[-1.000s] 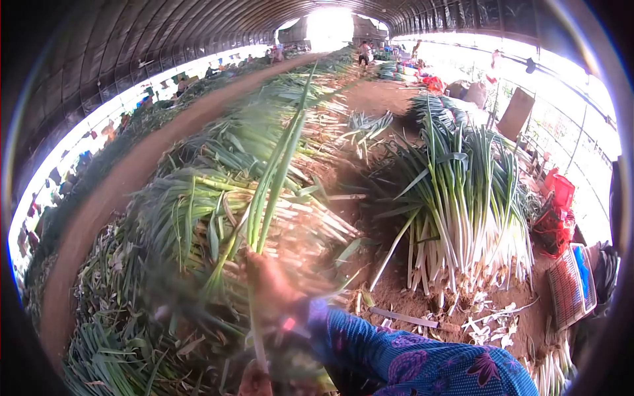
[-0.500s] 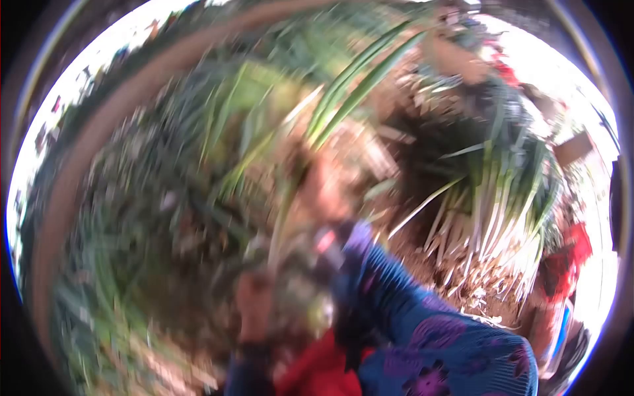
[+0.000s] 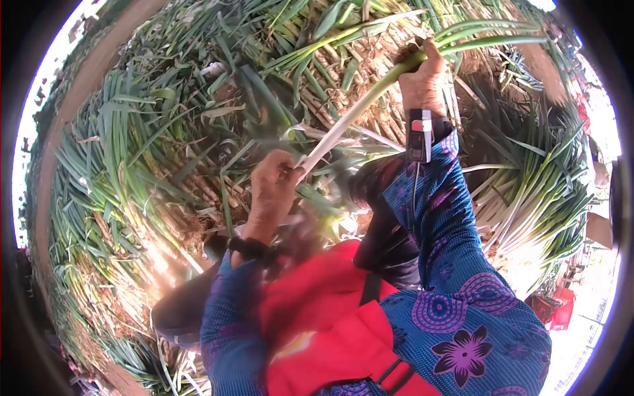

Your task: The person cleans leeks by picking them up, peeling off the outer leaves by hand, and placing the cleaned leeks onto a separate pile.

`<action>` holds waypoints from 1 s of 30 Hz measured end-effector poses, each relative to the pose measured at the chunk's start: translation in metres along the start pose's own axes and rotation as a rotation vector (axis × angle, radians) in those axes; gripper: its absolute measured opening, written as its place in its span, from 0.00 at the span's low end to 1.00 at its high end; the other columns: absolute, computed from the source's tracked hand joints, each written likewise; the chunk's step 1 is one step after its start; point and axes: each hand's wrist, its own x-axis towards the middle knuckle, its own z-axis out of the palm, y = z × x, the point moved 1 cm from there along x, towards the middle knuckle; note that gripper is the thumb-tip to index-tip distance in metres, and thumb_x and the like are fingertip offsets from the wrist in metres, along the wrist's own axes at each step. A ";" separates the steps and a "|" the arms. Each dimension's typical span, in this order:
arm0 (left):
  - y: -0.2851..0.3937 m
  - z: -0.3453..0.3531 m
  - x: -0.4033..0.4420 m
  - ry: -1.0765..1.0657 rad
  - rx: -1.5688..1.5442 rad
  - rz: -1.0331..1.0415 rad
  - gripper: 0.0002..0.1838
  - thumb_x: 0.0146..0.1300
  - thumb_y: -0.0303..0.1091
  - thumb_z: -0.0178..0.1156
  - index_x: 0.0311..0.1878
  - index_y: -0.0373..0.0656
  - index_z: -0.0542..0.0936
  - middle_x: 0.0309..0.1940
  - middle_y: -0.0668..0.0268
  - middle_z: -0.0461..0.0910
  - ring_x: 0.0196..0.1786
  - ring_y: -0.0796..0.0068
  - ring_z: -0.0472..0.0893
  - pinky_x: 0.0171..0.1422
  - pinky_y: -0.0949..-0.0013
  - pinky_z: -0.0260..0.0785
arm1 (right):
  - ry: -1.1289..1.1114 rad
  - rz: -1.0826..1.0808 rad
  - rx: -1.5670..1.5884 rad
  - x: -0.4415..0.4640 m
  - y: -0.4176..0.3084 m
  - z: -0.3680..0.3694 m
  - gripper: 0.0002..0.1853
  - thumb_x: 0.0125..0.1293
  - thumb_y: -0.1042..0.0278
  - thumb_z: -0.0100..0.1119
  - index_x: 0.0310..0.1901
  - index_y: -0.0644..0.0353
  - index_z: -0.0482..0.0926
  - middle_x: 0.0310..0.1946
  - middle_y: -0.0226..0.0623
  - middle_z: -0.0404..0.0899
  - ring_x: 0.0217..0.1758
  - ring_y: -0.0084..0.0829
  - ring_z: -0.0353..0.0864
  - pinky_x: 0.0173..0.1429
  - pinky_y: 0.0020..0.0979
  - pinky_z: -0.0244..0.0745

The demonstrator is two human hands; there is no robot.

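A long green onion (image 3: 356, 111) slants across the upper middle, pale root end low on the left and green leaves fanning out at the upper right. My right hand (image 3: 424, 80) is wrapped round it where the white shaft turns green. At the root end, the fingers of my left hand (image 3: 272, 188) are closed on its tip. Loose green leaves and peeled scraps (image 3: 323, 198) lie below and beside my left hand. My right wrist carries a small strapped device (image 3: 419, 135); a dark band circles the left wrist.
Piles of green onions (image 3: 125, 152) cover the ground on the left, and more (image 3: 370, 72) lie ahead. A bundle with bare white shafts (image 3: 528, 191) rests at the right. My knee (image 3: 188, 310) and red apron (image 3: 323, 290) are close below my hands. A red bag (image 3: 561, 309) is at the right edge.
My right hand has moved up and to the right, and my left hand has risen too. The onion now stretches between both hands. The view has shifted and is sharper.
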 end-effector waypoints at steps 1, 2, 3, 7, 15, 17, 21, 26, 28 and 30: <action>0.012 -0.010 -0.004 -0.006 -0.092 -0.064 0.07 0.57 0.19 0.62 0.36 0.40 0.75 0.29 0.68 0.76 0.32 0.77 0.77 0.40 0.73 0.73 | -0.032 -0.074 -0.157 0.003 0.000 -0.008 0.12 0.63 0.59 0.60 0.39 0.57 0.73 0.22 0.32 0.73 0.23 0.30 0.72 0.30 0.34 0.71; 0.011 -0.019 -0.009 0.028 -0.245 -0.126 0.06 0.59 0.20 0.60 0.37 0.41 0.75 0.31 0.68 0.77 0.35 0.77 0.78 0.42 0.72 0.74 | 0.049 0.011 -0.037 0.010 0.002 -0.013 0.12 0.62 0.58 0.59 0.38 0.57 0.73 0.23 0.31 0.72 0.24 0.30 0.72 0.31 0.35 0.71; 0.009 -0.030 -0.013 0.064 -0.397 -0.186 0.05 0.62 0.20 0.59 0.38 0.41 0.74 0.33 0.68 0.79 0.37 0.78 0.80 0.45 0.72 0.75 | 0.035 0.043 -0.023 0.012 0.001 -0.015 0.11 0.63 0.58 0.59 0.37 0.56 0.72 0.23 0.31 0.72 0.24 0.30 0.71 0.32 0.36 0.71; -0.004 -0.074 -0.031 0.284 -0.871 -0.299 0.03 0.67 0.25 0.56 0.42 0.44 0.74 0.36 0.63 0.82 0.42 0.66 0.83 0.50 0.60 0.79 | -0.009 0.134 0.011 0.023 0.001 -0.025 0.11 0.65 0.58 0.56 0.35 0.56 0.72 0.23 0.32 0.70 0.24 0.30 0.69 0.32 0.35 0.70; -0.100 -0.246 -0.113 0.418 -0.313 -0.158 0.03 0.67 0.25 0.55 0.41 0.44 0.76 0.35 0.65 0.81 0.34 0.74 0.79 0.38 0.70 0.73 | -0.042 0.184 0.116 0.024 -0.009 -0.032 0.09 0.70 0.66 0.50 0.34 0.62 0.68 0.25 0.32 0.66 0.26 0.28 0.65 0.32 0.31 0.67; -0.114 -0.296 -0.151 0.474 0.745 -0.157 0.07 0.66 0.26 0.55 0.45 0.43 0.76 0.40 0.65 0.80 0.39 0.74 0.78 0.42 0.72 0.70 | -0.028 0.193 0.103 0.026 -0.016 -0.034 0.08 0.67 0.66 0.52 0.33 0.60 0.69 0.23 0.30 0.67 0.24 0.27 0.66 0.32 0.31 0.69; -0.081 -0.321 -0.135 0.346 0.189 -0.574 0.20 0.64 0.30 0.56 0.59 0.37 0.72 0.53 0.61 0.76 0.56 0.66 0.75 0.62 0.66 0.64 | -0.122 0.237 0.185 0.025 -0.010 -0.034 0.08 0.65 0.63 0.53 0.35 0.58 0.72 0.21 0.30 0.68 0.23 0.27 0.68 0.31 0.30 0.68; 0.011 -0.197 -0.033 0.035 0.546 -0.317 0.32 0.58 0.35 0.63 0.67 0.40 0.69 0.68 0.54 0.67 0.71 0.59 0.65 0.75 0.62 0.53 | -0.272 0.330 0.259 -0.030 0.028 0.014 0.12 0.66 0.60 0.57 0.41 0.60 0.72 0.27 0.32 0.70 0.31 0.30 0.70 0.40 0.33 0.71; 0.058 -0.124 0.000 -0.084 0.516 -0.127 0.39 0.48 0.37 0.72 0.65 0.39 0.70 0.64 0.51 0.69 0.68 0.52 0.67 0.73 0.59 0.57 | -0.328 0.378 0.305 -0.051 0.046 0.029 0.12 0.64 0.61 0.60 0.41 0.59 0.72 0.28 0.32 0.71 0.33 0.30 0.70 0.43 0.33 0.71; 0.055 -0.061 0.025 -0.072 0.558 0.098 0.42 0.47 0.39 0.72 0.66 0.36 0.67 0.62 0.48 0.70 0.65 0.52 0.69 0.72 0.56 0.57 | -0.325 0.411 0.294 -0.075 0.059 0.041 0.13 0.63 0.62 0.62 0.42 0.59 0.73 0.28 0.33 0.71 0.34 0.31 0.71 0.44 0.34 0.72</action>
